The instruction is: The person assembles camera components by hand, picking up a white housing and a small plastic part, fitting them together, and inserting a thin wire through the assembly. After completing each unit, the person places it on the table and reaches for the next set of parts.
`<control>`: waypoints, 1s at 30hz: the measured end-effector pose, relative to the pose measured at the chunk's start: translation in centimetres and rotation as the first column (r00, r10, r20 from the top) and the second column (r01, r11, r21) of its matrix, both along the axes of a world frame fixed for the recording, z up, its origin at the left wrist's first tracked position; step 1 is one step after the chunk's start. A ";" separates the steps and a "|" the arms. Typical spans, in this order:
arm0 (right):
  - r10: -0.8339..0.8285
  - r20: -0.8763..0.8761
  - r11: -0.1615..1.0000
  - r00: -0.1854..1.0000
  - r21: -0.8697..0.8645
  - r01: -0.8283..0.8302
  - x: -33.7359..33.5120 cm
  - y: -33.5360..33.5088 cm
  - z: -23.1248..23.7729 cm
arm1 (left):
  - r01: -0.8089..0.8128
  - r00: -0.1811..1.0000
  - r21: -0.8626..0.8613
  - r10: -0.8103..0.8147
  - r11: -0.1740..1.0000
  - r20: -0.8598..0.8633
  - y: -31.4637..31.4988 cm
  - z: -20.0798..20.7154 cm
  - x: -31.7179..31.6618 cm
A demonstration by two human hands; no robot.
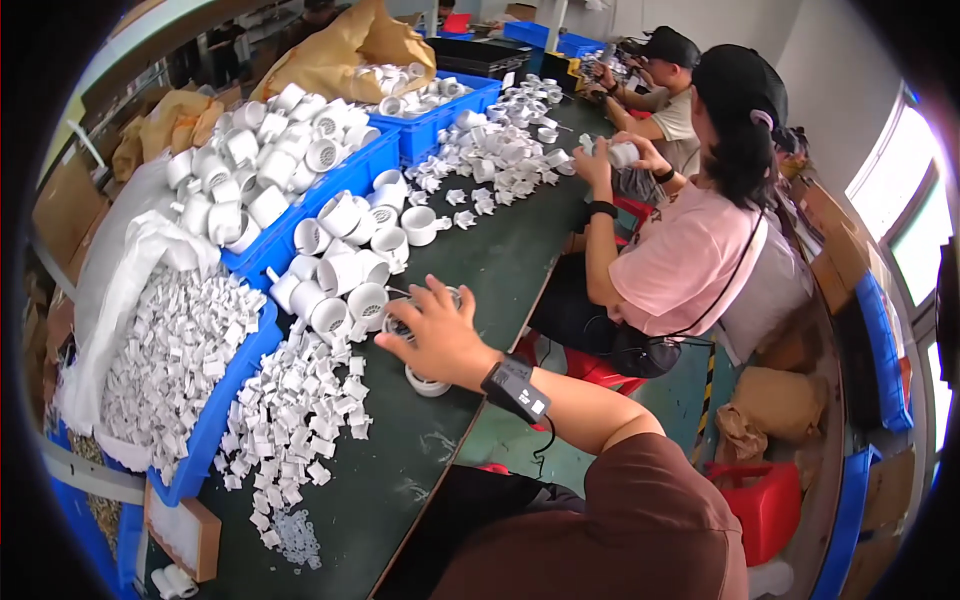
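My right hand (435,335) reaches over the dark green table (480,270) and grips a white round housing (398,322) from above, fingers curled around its rim. A black band with a small device (515,388) sits on that wrist. Another white ring-shaped part (428,384) lies on the table just under my wrist. More white cup-shaped housings (345,270) stand right beside the hand, to its left. A heap of small white clips (295,410) lies nearer to me. My left hand is out of view.
Blue bins hold white housings (265,165) and small clips (170,365) along the table's left side. A person in a pink shirt (690,255) and another beyond work on the right. A red stool (765,495) and brown bags (780,400) sit on the floor.
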State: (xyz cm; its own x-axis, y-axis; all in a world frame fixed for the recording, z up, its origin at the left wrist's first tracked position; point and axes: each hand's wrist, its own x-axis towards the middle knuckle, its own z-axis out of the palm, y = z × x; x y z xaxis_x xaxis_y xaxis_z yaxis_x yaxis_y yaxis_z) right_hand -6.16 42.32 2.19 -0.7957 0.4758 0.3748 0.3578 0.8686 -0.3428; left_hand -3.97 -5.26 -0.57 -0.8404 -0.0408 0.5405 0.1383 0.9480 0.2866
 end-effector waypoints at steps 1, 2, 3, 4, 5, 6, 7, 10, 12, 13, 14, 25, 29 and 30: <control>0.006 -0.019 1.000 1.000 0.000 -0.006 0.2 -0.7 0.0 | 0.001 1.000 -0.004 -0.001 1.000 -0.006 0.0 0.1 0.1; 0.043 -0.026 0.999 0.999 0.016 -0.042 0.8 -1.4 0.4 | -0.009 1.000 -0.011 0.009 1.000 -0.011 -0.2 0.0 0.1; 0.068 -0.089 0.993 0.994 0.102 -0.059 1.7 -1.9 0.9 | 0.013 0.999 -0.022 -0.014 1.000 -0.046 -0.6 -0.3 -0.1; 0.102 -0.148 0.979 0.984 0.188 -0.074 2.6 -2.5 1.4 | 0.016 0.998 -0.022 -0.017 1.000 -0.053 -0.6 -0.3 -0.2; 0.097 -0.145 0.980 0.985 0.189 -0.069 3.7 -3.2 2.2 | 0.022 0.998 -0.028 -0.024 0.999 -0.063 -0.5 -0.5 -0.3; 0.120 -0.073 0.990 0.990 0.080 -0.115 4.7 -4.0 3.3 | 0.029 0.997 -0.034 -0.032 0.999 -0.071 -0.4 -0.8 -0.5; 0.145 -0.011 0.989 0.989 -0.032 -0.145 5.8 -4.6 3.8 | 0.042 0.996 -0.032 -0.044 0.999 -0.074 -0.4 -0.8 -0.5; 0.179 0.014 0.983 0.984 0.022 -0.180 7.3 -5.0 2.4 | 0.032 0.993 -0.029 -0.035 0.999 -0.114 0.2 -0.4 -0.4; 0.217 -0.017 0.975 0.976 -0.051 -0.217 6.8 -5.3 1.7 | -0.003 0.995 -0.022 0.001 1.000 -0.101 0.8 -0.5 -0.1; 0.249 -0.045 0.959 0.967 -0.124 -0.253 6.5 -5.4 1.5 | 0.002 0.996 -0.002 -0.002 1.000 -0.092 0.1 -0.2 0.1; 0.233 -0.047 0.963 0.971 -0.125 -0.237 6.7 -5.1 1.4 | 0.031 0.996 0.018 -0.030 0.999 -0.082 0.2 -0.3 0.0; 0.494 -0.439 0.676 0.751 -0.350 -0.649 6.9 -7.5 5.3 | 0.188 0.980 0.248 -0.199 0.950 0.021 1.8 1.4 1.3; 0.711 -0.486 0.446 0.508 -0.246 -0.860 6.6 -12.2 4.4 | 0.222 0.965 0.334 -0.255 0.916 0.058 5.3 3.0 3.1; 0.764 -0.476 0.382 0.436 -0.211 -0.900 6.4 -13.2 3.9 | 0.229 0.961 0.355 -0.269 0.906 0.067 6.5 3.8 3.4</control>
